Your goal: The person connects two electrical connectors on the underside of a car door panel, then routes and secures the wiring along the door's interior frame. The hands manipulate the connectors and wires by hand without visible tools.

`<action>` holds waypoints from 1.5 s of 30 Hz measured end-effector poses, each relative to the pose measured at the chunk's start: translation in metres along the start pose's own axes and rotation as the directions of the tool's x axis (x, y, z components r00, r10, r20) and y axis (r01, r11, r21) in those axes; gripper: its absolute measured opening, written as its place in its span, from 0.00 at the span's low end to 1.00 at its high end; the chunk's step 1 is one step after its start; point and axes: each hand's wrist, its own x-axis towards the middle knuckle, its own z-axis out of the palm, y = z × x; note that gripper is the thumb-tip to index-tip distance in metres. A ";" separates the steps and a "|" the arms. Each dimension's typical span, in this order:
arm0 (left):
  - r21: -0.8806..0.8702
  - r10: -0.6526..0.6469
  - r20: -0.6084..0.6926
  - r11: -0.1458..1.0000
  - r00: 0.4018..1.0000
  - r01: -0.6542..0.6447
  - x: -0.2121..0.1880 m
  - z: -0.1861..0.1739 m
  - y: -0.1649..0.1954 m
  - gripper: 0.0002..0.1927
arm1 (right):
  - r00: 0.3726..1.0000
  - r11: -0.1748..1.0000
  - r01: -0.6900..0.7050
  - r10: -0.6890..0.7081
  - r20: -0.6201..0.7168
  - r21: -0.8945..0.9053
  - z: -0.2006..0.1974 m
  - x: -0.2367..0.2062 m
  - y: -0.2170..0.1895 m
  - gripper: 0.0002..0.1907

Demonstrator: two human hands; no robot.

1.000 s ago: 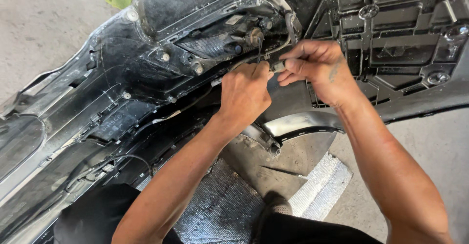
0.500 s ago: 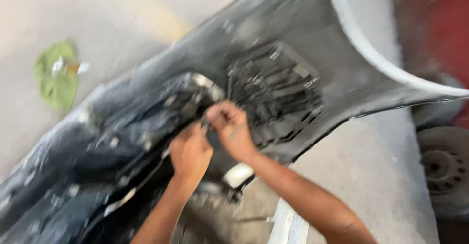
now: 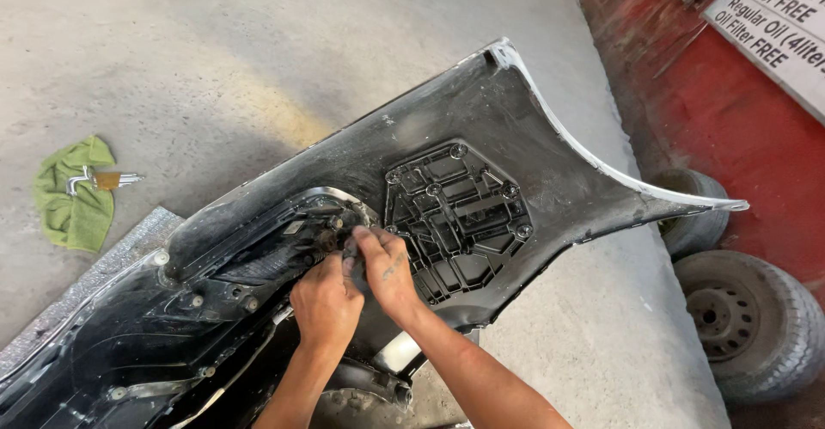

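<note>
Far left on the concrete floor (image 3: 215, 68) I saw a green rag (image 3: 73, 195) w/ a small metal tool (image 3: 101, 180) lying on it, well apart from the work. A black car bumper (image 3: 481, 119) lay inner side up across the floor. My left hand (image 3: 326, 302) was curled at the round fog-lamp housing (image 3: 331, 233) near the bumper's middle, fingers bent in; couldn't tell what it gripped. My right hand (image 3: 384, 261) was touching the left, fingertips pinched on a small fitting there, too small to ID. Just right: a ribbed plastic panel (image 3: 455, 218). Far right, two tyres (image 3: 756, 326) by a red wall (image 3: 739, 111).
</note>
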 end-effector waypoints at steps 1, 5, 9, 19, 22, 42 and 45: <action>0.017 0.013 0.003 1.000 1.000 -0.013 0.001 0.000 -0.001 0.05 | 1.000 0.998 0.000 0.000 0.004 -0.057 0.000 0.001 -0.001 0.20; 0.016 -0.024 0.015 1.000 1.000 0.024 0.002 0.001 -0.004 0.06 | 0.999 0.999 0.033 -0.033 -0.019 0.025 0.011 0.000 0.002 0.17; -0.025 -0.023 -0.050 0.999 0.999 0.022 -0.001 0.006 -0.007 0.04 | 0.988 0.989 0.141 -0.137 -0.070 0.048 0.020 -0.003 0.013 0.18; -0.070 0.000 -0.042 0.998 0.999 -0.003 -0.013 0.006 -0.025 0.06 | 0.999 0.986 0.019 -0.010 -0.050 0.167 0.025 0.001 0.047 0.15; -0.085 -0.005 -0.037 0.996 0.999 0.002 -0.011 0.009 -0.024 0.05 | 0.997 0.983 0.070 -0.067 -0.023 0.171 0.020 0.002 0.046 0.16; -0.461 -0.273 0.169 0.827 0.947 0.321 0.016 -0.031 -0.002 0.09 | 0.945 0.850 -0.089 -0.093 0.314 0.520 0.001 0.018 0.042 0.20; -0.495 -0.242 0.144 0.822 0.960 0.281 0.017 -0.027 -0.001 0.08 | 0.934 0.792 -0.101 -0.133 0.333 0.602 0.002 0.018 0.055 0.20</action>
